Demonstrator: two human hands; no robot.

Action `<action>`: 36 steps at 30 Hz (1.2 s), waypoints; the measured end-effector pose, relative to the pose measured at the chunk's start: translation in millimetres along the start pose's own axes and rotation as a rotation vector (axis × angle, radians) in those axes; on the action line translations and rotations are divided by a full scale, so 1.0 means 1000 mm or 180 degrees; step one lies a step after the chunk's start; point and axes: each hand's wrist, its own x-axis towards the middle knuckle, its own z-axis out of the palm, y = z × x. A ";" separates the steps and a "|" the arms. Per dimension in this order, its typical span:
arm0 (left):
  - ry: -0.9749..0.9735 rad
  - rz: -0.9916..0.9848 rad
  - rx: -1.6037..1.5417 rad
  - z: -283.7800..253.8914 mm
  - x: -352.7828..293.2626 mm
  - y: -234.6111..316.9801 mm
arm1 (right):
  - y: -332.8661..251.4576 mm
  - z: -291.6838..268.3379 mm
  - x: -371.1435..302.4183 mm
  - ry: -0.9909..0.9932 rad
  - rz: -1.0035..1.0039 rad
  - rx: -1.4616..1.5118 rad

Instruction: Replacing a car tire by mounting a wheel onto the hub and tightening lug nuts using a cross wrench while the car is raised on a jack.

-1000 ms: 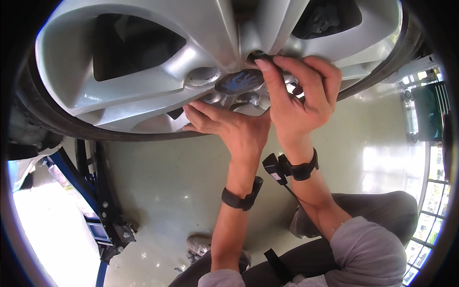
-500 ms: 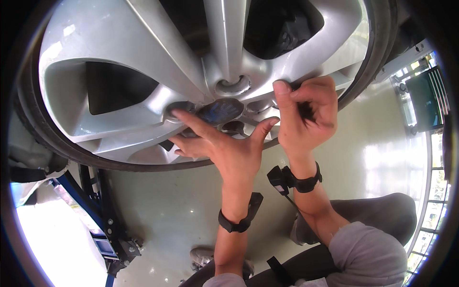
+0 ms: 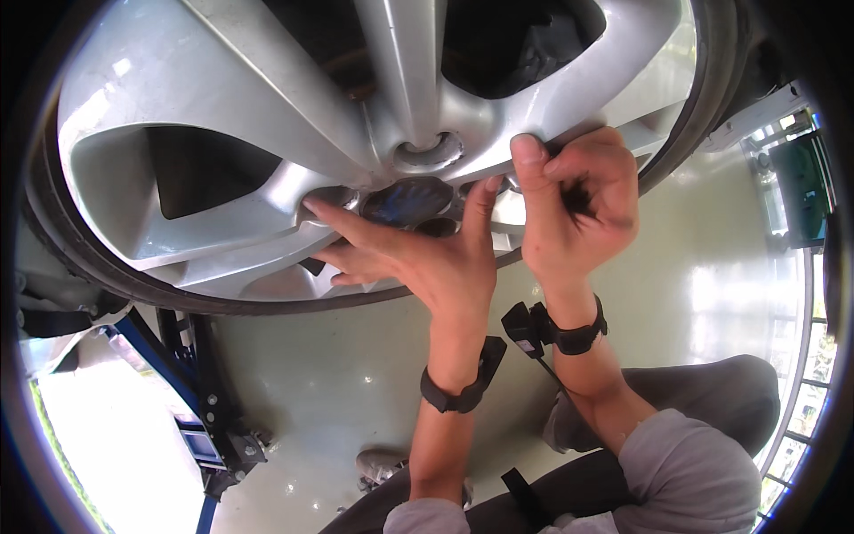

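Note:
A silver spoked car wheel [image 3: 178, 67] fills the upper part of the view, its dark centre cap [image 3: 407, 203] showing a bluish reflection. My left hand [image 3: 445, 267] lies spread against the hub area. Its index finger reaches a lug hole [image 3: 331, 198] left of the cap, and the thumb points up at the cap's right side; other fingertips extend below, toward the lower spokes. My right hand [image 3: 583, 209] is at a spoke right of the hub, with the fingers curled in and the thumb pointing up along the spoke. What lies inside its curled fingers is hidden.
Around the rim runs a black tyre [image 3: 200, 303]. A black and blue metal stand [image 3: 200, 400] is at lower left. My bent knee [image 3: 703, 400] is at lower right, and a shoe [image 3: 382, 463] rests on the glossy floor [image 3: 311, 383]. A dark green panel [image 3: 801, 191] stands at far right.
My left hand has shifted slightly up and right, its thumb now raised beside the centre cap. The right hand keeps its curled shape near the spoke. The view has moved slightly.

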 end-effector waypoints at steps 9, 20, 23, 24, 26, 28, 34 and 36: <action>-0.0121 -0.0174 0.0142 0.006 -0.014 -0.012 | -0.008 -0.023 -0.006 -0.0220 -0.0579 -0.1048; 0.0934 0.1592 0.0408 0.023 -0.011 -0.034 | 0.049 -0.037 -0.002 0.0525 -0.0496 -0.2666; 0.0614 0.1380 0.0701 0.028 -0.012 -0.037 | 0.053 -0.037 -0.007 0.0523 -0.0489 -0.2676; 0.0495 0.1193 0.0816 0.029 -0.014 -0.037 | 0.051 -0.037 -0.007 0.0512 -0.0466 -0.2654; 0.0689 0.1321 0.0834 0.028 -0.017 -0.038 | 0.044 -0.037 -0.010 0.0503 -0.0642 -0.2667; 0.0739 0.1527 0.1018 0.028 -0.019 -0.040 | 0.037 -0.038 -0.013 0.0245 -0.0815 -0.3076; 0.0868 0.1661 0.0802 0.038 -0.009 -0.042 | 0.054 -0.041 -0.018 0.0349 -0.0661 -0.2874; 0.0833 0.1690 0.0789 0.038 -0.009 -0.044 | 0.068 -0.046 -0.021 0.0292 -0.0770 -0.2905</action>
